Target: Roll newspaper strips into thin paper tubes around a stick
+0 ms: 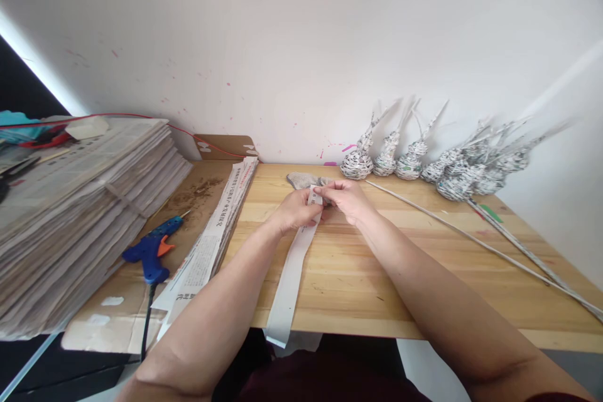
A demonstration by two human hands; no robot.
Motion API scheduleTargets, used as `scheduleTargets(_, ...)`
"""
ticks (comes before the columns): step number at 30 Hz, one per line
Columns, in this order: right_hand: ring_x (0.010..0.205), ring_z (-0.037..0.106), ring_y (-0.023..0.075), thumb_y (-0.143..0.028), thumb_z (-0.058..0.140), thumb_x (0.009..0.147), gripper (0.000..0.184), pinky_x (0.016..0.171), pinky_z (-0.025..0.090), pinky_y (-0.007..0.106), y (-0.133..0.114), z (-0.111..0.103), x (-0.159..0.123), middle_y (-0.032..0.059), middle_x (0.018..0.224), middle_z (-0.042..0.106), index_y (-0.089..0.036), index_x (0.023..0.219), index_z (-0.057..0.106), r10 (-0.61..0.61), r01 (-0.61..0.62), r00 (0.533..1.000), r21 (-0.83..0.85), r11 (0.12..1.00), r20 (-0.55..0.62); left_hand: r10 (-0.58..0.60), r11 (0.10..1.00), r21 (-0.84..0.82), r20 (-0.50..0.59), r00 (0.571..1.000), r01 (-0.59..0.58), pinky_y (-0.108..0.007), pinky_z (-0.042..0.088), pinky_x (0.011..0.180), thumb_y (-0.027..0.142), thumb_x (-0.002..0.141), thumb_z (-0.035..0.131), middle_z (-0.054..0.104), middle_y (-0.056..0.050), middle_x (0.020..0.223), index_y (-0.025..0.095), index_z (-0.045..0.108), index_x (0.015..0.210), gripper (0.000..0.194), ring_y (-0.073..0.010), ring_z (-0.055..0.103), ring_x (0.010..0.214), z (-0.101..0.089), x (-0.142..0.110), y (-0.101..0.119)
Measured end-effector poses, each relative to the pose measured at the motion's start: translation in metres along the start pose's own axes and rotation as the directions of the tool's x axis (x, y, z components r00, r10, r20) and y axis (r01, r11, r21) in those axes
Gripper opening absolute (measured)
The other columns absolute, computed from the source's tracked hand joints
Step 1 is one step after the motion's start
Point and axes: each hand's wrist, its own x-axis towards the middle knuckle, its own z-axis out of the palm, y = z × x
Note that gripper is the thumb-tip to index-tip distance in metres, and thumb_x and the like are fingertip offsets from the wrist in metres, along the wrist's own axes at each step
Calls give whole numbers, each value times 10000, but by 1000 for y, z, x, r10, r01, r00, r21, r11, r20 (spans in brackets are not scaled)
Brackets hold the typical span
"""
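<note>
One newspaper stack (80,201) lay left of the left hand (294,208). Three separate woven-paper gourds (357,165), plus an overlapping cluster (455,183) I couldn't count, stood beyond the right hand (349,200). One newsprint strip (289,279), pinched by both, ran bodyward, nearer the left hand. One glue gun (153,254) lay left.

2 hands (346,200), 1 loose paper strip (288,289), 1 glue gun (151,255), 2 newspaper stacks (89,201), 1 bench (358,289) seen. 3 woven bulbs (357,164) set apart; clustered bulbs (456,182) too overlapped to be counted. At least 2 rods (443,221) seen.
</note>
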Motion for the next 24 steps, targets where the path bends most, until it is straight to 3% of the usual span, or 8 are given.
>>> scheduleTargets(7, 442, 437, 90, -459, 827, 527, 440, 422, 338, 242, 2, 1, -1, -36, 506, 541, -183, 536, 484, -3, 2, 1000, 59, 998, 25, 52, 999, -15, -24, 998, -52, -280, 517, 593, 466, 738, 640, 689, -74, 820, 177, 633, 931, 347, -229, 650, 817, 3, -2, -1)
scheduleTargets(13, 457, 438, 97, -481, 822, 524, 492, 408, 338, 234, -1, 5, -5, -51, 487, 491, -201, 543, 418, -21, 19, 999, 61, 998, 25, 3, 994, -107, -81, 997, -12, -263, 502, 569, 436, 771, 622, 660, -41, 716, 183, 615, 915, 292, -185, 640, 709, 9, -3, 1)
scheduleTargets(17, 466, 416, 82, -496, 811, 547, 444, 410, 300, 217, -1, 2, -3, -40, 501, 505, -183, 569, 498, -10, 10, 999, 8, 1000, 52, -1, 980, -200, -61, 998, -12, -255, 503, 584, 404, 758, 646, 650, -38, 711, 165, 631, 835, 251, -160, 624, 684, 7, 0, -2)
scheduleTargets(24, 519, 452, 84, -485, 768, 630, 373, 418, 259, 211, -3, -10, 0, 5, 603, 584, -147, 778, 711, 1, 9, 979, -49, 999, 204, -5, 973, -232, -30, 1000, -2, -282, 522, 653, 462, 716, 699, 676, -54, 772, 149, 670, 886, 357, -167, 635, 732, -4, 5, -9)
